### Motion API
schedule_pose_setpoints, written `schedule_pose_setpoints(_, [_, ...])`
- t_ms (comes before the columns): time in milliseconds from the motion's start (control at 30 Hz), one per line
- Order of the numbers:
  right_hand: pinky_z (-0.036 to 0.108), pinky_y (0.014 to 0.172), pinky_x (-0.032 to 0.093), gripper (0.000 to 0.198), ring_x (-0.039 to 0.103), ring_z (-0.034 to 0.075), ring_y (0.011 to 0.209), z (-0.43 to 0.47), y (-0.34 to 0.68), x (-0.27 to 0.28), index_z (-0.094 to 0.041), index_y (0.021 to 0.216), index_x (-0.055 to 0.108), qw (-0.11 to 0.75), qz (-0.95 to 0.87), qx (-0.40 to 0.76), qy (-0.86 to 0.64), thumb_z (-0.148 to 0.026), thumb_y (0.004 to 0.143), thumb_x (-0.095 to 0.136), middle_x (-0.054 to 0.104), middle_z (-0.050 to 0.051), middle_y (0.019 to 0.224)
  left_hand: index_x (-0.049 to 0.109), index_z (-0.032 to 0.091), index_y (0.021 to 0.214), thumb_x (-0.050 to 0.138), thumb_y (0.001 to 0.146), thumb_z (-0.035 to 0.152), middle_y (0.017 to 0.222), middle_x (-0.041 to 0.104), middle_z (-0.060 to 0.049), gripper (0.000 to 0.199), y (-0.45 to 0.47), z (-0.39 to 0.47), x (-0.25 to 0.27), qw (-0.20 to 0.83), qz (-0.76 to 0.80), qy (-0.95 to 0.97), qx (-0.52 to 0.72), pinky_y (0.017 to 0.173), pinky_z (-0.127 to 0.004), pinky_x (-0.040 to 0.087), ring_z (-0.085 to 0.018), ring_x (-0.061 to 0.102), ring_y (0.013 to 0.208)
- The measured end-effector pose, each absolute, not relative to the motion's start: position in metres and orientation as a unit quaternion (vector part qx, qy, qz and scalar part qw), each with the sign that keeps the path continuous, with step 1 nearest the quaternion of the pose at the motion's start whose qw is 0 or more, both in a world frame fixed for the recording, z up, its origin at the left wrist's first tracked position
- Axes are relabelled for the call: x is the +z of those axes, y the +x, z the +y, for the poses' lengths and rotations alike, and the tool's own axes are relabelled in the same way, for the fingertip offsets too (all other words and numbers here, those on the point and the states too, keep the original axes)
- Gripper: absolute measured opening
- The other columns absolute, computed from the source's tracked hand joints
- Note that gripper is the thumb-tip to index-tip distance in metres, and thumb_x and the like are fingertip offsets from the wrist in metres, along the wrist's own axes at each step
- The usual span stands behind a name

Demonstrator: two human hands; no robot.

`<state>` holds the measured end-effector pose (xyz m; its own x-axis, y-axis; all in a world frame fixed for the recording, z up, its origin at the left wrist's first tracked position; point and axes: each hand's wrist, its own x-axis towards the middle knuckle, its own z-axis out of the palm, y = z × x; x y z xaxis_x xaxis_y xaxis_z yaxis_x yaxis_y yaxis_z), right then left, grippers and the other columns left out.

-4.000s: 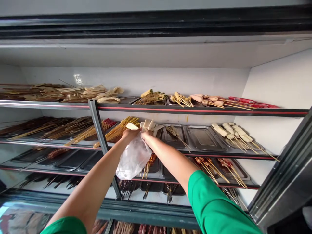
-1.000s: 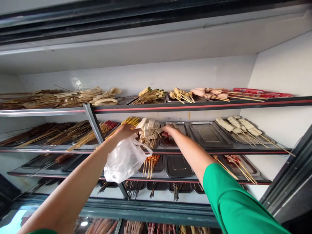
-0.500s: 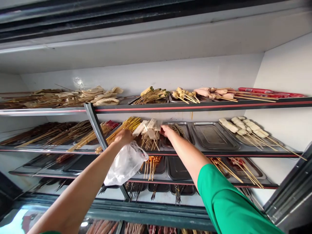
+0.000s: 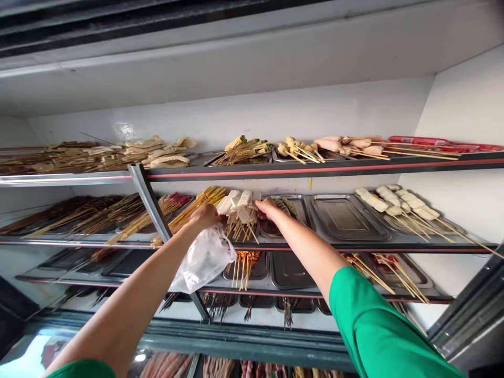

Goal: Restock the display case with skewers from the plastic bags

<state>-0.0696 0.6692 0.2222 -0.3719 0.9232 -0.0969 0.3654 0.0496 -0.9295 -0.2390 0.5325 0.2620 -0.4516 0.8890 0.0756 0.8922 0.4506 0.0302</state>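
My left hand [image 4: 205, 215] is closed at the left side of a pile of skewers with white blocks [image 4: 239, 203] on the second shelf. From it hangs a crumpled white plastic bag [image 4: 205, 260], which I grip by its top. On the pile's right side, my right hand [image 4: 266, 208] pinches the edge of a white block; its fingertips are partly hidden. The sticks of these skewers point forward over the shelf's front. Just left of the pile lie yellow skewers [image 4: 212, 196].
A metal tray [image 4: 348, 218] stands to the right, then skewers of white rolls [image 4: 409, 202]. Tofu-skin-like skewers [image 4: 157, 149] lie on the upper shelf. Orange skewers [image 4: 247, 262] lie below. A slanted metal post [image 4: 149, 202] crosses in front on the left.
The view has shifted slightly. My left hand and the bag have moved a little right and up against the pile; my right hand stays at the pile's right edge.
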Motion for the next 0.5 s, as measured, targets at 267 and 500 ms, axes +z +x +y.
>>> schedule_pose_setpoints(267, [0.027, 0.047, 0.051, 0.024, 0.060, 0.015, 0.050, 0.660, -0.071, 0.243, -0.008, 0.098, 0.063, 0.226, -0.691, 0.471, -0.500, -0.021, 0.082, 0.052, 0.067, 0.011, 0.079, 0.068, 0.013, 0.090, 0.054, 0.082, 0.044, 0.083, 0.064, -0.010, 0.035, -0.229, 0.543, 0.272, 0.033, -0.860, -0.504, -0.072, 0.066, -0.025, 0.041, -0.020, 0.058, 0.077])
schedule_pose_setpoints(500, [0.024, 0.042, 0.044, 0.026, 0.059, 0.016, 0.048, 0.635, -0.035, 0.254, -0.009, 0.079, 0.067, 0.212, -0.772, 0.345, -0.491, -0.031, 0.082, 0.053, 0.066, 0.011, 0.066, 0.069, 0.020, 0.088, 0.060, 0.077, 0.039, 0.082, 0.066, -0.006, 0.024, -0.203, 0.497, 0.308, 0.066, -0.833, -0.548, -0.037, 0.059, -0.025, 0.037, -0.022, 0.059, 0.075])
